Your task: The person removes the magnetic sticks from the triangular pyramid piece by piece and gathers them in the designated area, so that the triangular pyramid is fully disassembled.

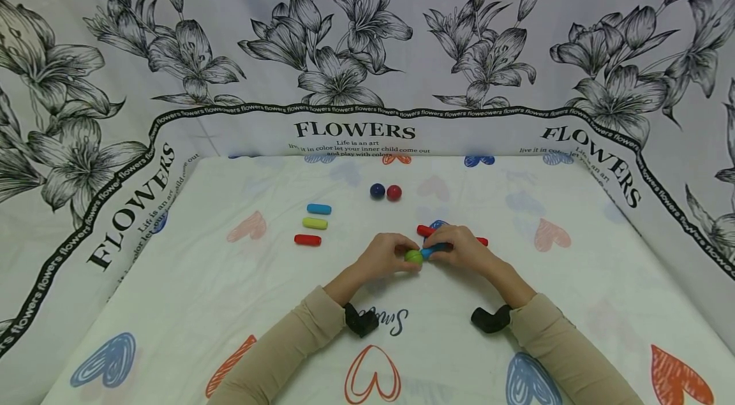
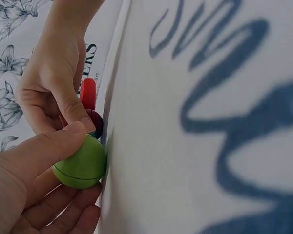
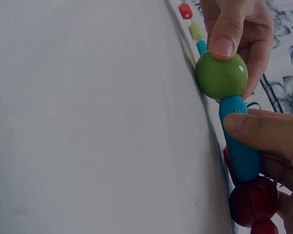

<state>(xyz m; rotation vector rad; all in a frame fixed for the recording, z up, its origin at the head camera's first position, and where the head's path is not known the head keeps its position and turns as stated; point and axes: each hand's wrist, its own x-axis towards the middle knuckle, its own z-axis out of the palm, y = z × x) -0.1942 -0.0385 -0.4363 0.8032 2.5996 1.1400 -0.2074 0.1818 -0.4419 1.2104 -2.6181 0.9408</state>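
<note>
My left hand [image 1: 389, 253] pinches a green ball [image 1: 413, 257] between thumb and fingers; the ball [image 2: 80, 165] also fills the left wrist view and the ball [image 3: 220, 76] shows in the right wrist view. My right hand [image 1: 459, 248] holds a blue stick [image 3: 239, 146] whose end touches the green ball. A dark red ball [image 3: 254, 200] sits at the blue stick's other end. Red sticks [image 1: 426, 231] lie just behind my right hand.
Blue [image 1: 318, 208], yellow [image 1: 314, 223] and red [image 1: 307, 240] short sticks lie in a column at mid-left. A dark blue ball [image 1: 377, 191] and a red ball [image 1: 393, 192] sit further back. A flower-print cloth wall [image 1: 356, 73] surrounds the heart-print table cover [image 1: 172, 303].
</note>
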